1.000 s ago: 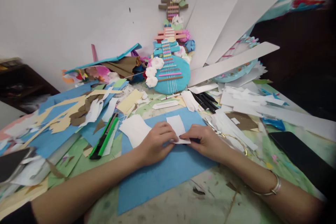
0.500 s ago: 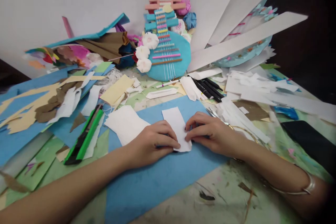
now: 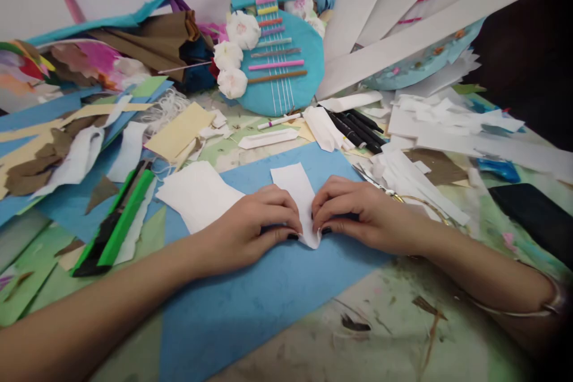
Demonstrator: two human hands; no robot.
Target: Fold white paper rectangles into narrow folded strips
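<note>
A small white strip of paper [image 3: 295, 188] lies over a blue sheet [image 3: 268, 304] in front of me. My left hand [image 3: 264, 221] pinches its near left corner between thumb and fingers. At the near right corner, my right hand [image 3: 351, 212] grips the edge, thumb underneath and fingers on top. The near edge curls up slightly between the two hands. Just left of my left hand rests a larger piece of white paper [image 3: 199, 194]. Scissors [image 3: 380, 182] with gold-coloured handles lie partly hidden behind my right hand.
A green box cutter [image 3: 120, 215] lies at left among paper scraps. Black markers [image 3: 358, 128] and a folded white strip [image 3: 268, 138] sit beyond the blue sheet. A blue paper guitar [image 3: 282, 65] with white flowers leans at the back. A dark phone-like slab [image 3: 532, 215] is at right.
My right hand has closed on the strip's near right corner, and its near edge now bends upward. My left hand grips the other corner more tightly. The whole view has shifted slightly.
</note>
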